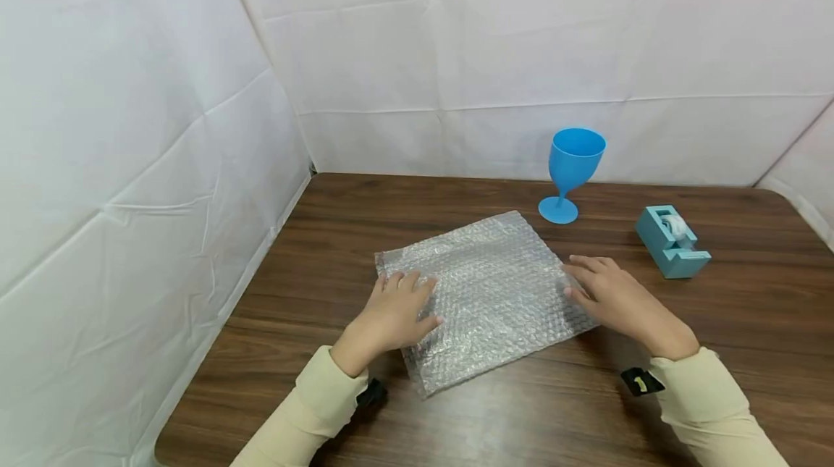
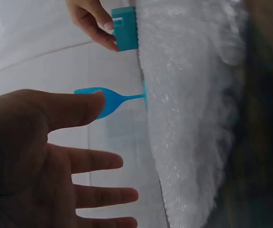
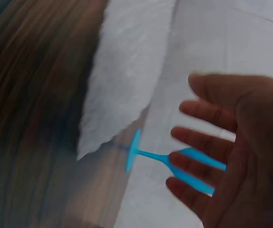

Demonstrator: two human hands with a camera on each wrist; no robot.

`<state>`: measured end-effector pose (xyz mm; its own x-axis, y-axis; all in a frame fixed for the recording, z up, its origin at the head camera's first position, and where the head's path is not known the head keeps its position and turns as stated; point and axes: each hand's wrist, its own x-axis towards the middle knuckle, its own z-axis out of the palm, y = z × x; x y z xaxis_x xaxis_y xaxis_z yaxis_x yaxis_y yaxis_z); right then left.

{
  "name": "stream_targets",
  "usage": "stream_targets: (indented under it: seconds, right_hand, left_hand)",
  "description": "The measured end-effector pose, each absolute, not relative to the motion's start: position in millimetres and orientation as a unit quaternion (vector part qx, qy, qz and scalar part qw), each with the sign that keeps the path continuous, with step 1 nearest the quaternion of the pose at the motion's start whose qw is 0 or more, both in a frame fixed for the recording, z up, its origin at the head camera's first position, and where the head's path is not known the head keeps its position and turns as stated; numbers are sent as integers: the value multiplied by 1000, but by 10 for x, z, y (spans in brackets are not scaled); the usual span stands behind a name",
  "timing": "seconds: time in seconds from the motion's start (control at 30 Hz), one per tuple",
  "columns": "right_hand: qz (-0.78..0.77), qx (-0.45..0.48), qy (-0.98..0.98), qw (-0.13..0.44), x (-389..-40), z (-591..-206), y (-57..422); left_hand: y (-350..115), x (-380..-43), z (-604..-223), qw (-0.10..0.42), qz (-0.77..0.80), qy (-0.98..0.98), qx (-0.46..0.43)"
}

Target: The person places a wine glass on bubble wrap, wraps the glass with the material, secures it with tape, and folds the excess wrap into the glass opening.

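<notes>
A clear bubble wrap sheet (image 1: pixel 495 286) lies flat and slightly turned on the wooden table. Over its left part my left hand (image 1: pixel 394 315) is spread, and the left wrist view shows the fingers (image 2: pixel 103 195) straight with nothing between them. My right hand (image 1: pixel 615 297) is over the sheet's right edge, its fingers (image 3: pixel 203 142) extended and apart, holding nothing. Behind the sheet, to the right, a blue plastic goblet (image 1: pixel 573 163) stands upright. In the right wrist view my fingers partly cover the goblet's bowl (image 3: pixel 193 178).
A teal tape dispenser (image 1: pixel 671 242) with a roll of tape sits to the right of the goblet, beyond my right hand. White cloth (image 1: pixel 489 54) hangs along the back and left sides of the dark wooden table (image 1: pixel 287 308). Each wrist carries a black strap.
</notes>
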<state>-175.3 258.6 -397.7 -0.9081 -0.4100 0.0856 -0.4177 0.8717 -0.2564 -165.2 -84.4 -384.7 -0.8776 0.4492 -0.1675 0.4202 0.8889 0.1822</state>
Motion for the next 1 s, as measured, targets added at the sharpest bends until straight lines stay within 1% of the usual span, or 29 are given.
stream_targets:
  seconds: [0.2, 0.3, 0.47, 0.7, 1.0]
  right_hand:
    - [114, 282, -952, -23, -1855, -4142, 2637]
    - [119, 299, -946, -44, -1879, -4197, 2636]
    - [116, 311, -941, -68, -1880, -4233, 2617]
    - [125, 308, -939, -91, -1898, -4247, 2654]
    - [111, 331, -934, -79, -1909, -4284, 2665]
  left_hand:
    - [-875, -1536, -3929, 163, 27, 957, 239]
    - [-847, -1495, -3985, 179, 13, 955, 238]
    - [-811, -1467, -4044, 183, -17, 954, 235]
    - [-748, -1430, -4016, 188, -21, 958, 218]
    - [-780, -1453, -4012, 207, -3, 961, 185]
